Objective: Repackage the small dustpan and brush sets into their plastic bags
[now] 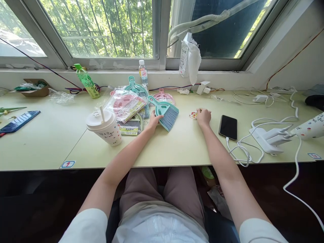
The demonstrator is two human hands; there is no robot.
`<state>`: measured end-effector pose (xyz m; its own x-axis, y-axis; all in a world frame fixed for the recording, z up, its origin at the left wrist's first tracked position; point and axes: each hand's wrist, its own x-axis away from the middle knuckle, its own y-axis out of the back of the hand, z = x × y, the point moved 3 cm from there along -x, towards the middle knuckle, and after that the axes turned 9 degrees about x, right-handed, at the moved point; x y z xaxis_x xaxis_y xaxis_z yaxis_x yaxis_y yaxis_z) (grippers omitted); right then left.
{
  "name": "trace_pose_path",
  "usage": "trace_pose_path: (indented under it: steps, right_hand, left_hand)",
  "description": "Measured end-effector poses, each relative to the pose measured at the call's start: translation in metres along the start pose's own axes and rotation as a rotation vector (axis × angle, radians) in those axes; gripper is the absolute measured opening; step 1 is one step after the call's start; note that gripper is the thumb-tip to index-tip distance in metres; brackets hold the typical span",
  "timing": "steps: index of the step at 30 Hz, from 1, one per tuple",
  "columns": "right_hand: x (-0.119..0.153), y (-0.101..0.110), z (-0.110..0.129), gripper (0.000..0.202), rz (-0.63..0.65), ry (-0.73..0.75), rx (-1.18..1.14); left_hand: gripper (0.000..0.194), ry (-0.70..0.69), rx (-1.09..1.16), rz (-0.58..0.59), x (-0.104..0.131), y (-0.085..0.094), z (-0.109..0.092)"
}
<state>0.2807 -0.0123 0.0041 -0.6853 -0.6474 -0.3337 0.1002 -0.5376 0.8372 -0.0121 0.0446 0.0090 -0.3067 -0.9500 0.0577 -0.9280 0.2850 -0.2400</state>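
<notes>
A green dustpan and brush (pixel 166 112) are held in the half-closed left hand (pixel 153 122), beside plastic packets (pixel 126 105) on the table (pixel 162 152); the right hand (pixel 204 116) is curled beside a colourful scrap (pixel 193 115), any grip hidden.

Teal dustpan (pixel 160 107), grey-blue bristles (pixel 170 118), dotted white cup (pixel 107 132)

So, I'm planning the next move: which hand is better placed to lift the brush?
Probably the left hand: it grips the brush. The right hand is closed, apart from it, nearer the phone.
</notes>
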Motion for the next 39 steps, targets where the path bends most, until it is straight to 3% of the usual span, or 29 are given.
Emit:
trace_pose_path:
  steps: [6, 9, 12, 15, 19, 23, 28, 33, 39]
  right_hand:
    - [0.038, 0.024, 0.063, 0.076, -0.078, 0.2, -0.398]
    - [0.07, 0.032, 0.093, 0.073, -0.044, 0.298, -0.443]
    - [0.095, 0.038, 0.108, 0.063, -0.091, 0.389, -0.364]
    - [0.104, 0.031, 0.113, 0.057, -0.087, 0.488, -0.223]
    - [0.102, -0.001, 0.114, 0.057, 0.094, 0.561, -0.134]
    - [0.093, -0.028, 0.108, 0.065, 0.278, 0.466, -0.206]
    - [0.075, -0.039, 0.094, 0.075, 0.265, 0.373, -0.532]
    - [0.065, -0.053, 0.079, 0.084, 0.371, 0.118, -0.807]
    - [0.064, -0.045, 0.07, 0.052, 0.394, -0.207, -0.934]
  left_hand:
    - [0.06, 0.009, 0.043, -0.027, -0.003, 0.003, 0.003]
    - [0.06, 0.042, 0.105, -0.052, -0.005, 0.005, 0.004]
    - [0.058, 0.059, 0.151, -0.048, -0.007, 0.005, 0.005]
    - [0.057, 0.051, 0.148, -0.022, -0.006, 0.004, 0.005]
    - [0.061, 0.014, 0.152, 0.058, -0.002, 0.0, 0.005]
    - [0.066, -0.015, 0.177, 0.072, -0.003, 0.0, 0.007]
    - [0.062, 0.018, 0.252, 0.012, -0.006, 0.003, 0.008]
    - [0.06, 0.029, 0.291, -0.037, -0.008, 0.004, 0.009]
    - [0.059, 0.041, 0.314, -0.059, -0.014, 0.008, 0.014]
